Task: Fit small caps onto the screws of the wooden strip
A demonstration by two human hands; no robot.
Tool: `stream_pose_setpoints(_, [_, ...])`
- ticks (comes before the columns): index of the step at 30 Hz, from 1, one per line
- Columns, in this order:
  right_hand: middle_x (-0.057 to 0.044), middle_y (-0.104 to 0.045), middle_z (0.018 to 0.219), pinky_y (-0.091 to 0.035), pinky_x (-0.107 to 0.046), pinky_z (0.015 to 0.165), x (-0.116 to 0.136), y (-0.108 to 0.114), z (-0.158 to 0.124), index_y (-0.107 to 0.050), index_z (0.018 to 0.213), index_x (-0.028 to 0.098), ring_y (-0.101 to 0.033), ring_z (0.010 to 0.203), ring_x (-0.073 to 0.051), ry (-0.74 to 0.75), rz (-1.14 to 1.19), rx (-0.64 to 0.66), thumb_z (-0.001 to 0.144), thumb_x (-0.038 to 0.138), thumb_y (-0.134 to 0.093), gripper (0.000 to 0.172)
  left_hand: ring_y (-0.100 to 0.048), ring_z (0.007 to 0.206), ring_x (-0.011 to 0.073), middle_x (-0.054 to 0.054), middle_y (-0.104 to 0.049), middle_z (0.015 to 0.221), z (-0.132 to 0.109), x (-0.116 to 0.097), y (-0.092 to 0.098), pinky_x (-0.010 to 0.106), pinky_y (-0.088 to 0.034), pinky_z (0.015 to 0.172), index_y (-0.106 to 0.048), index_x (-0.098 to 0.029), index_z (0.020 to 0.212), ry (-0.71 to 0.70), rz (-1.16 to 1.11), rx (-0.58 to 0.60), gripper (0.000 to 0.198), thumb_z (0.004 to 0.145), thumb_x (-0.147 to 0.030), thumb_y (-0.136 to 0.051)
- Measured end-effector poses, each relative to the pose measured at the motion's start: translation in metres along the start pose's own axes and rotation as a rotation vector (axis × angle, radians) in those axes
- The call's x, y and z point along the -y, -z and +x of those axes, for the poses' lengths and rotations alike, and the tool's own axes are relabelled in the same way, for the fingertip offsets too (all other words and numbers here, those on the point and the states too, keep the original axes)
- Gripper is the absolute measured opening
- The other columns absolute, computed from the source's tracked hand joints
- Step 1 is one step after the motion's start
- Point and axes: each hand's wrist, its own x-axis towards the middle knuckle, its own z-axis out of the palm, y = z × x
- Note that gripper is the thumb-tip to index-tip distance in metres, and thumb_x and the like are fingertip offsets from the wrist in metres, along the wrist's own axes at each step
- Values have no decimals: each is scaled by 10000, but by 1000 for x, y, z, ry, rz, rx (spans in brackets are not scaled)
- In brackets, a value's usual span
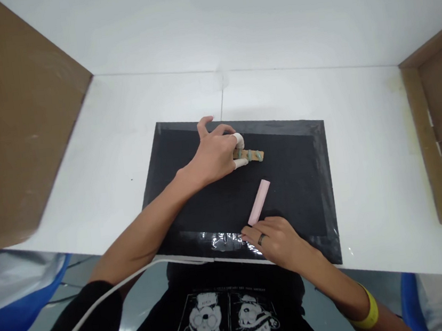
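My left hand (219, 155), with white covers on the thumb and forefinger, grips a short wooden strip (255, 155) above the black mat. Several pale green lumps (249, 155) sit along the strip, and its left end is hidden by my fingers. A pink bar (259, 202) lies slanted on the mat, nearer to me. At the lower end of that bar rests my right hand (272, 239), wearing a dark ring, with its fingers stretched out to the left over the mat's front edge. Whether they touch the bar, I cannot tell.
The black mat (296, 188) has a shiny taped border and lies on a white table (379, 178). Brown cardboard panels stand at the left (18, 120) and right (439, 144). A white cable (100, 301) crosses my left arm. A white wall (235, 18) rises behind.
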Motion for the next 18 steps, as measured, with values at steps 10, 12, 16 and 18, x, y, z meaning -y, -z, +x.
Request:
stream_pose_setpoints(10, [13, -656, 723, -365, -335, 600, 0, -2, -3, -631, 986, 156, -592, 616, -139, -1, 3, 22, 1078, 188, -479, 181, -653, 1126, 289, 96, -747, 992, 1, 0, 0, 649, -151, 1185, -679, -147, 865, 1, -21, 7, 138, 824, -228, -783])
stream_pose_setpoints(12, [15, -654, 720, -366, -337, 599, 0, -2, -3, -626, 974, 162, -598, 619, -138, -5, 5, 28, 1080, 188, -475, 186, -654, 1120, 285, 103, -748, 1000, 2, -1, 0, 642, -143, 1191, -682, -141, 873, 9, -26, 9, 150, 820, -230, -790])
stream_pose_setpoints(16, [21, -637, 694, -359, -341, 592, 0, -3, -4, -626, 989, 166, -599, 615, -134, -3, -10, 23, 1083, 191, -471, 183, -660, 1111, 285, 95, -747, 983, 2, 0, -1, 640, -136, 1194, -684, -139, 853, 20, -38, 10, 140, 815, -224, -789])
stream_pose_setpoints(18, [20, -642, 704, -365, -340, 596, -1, -3, -5, -626, 1009, 162, -604, 621, -133, -2, -14, 24, 1083, 194, -476, 170, -663, 1103, 281, 85, -747, 987, 2, 0, -1, 646, -141, 1192, -679, -145, 852, 17, -30, 5, 152, 812, -238, -793])
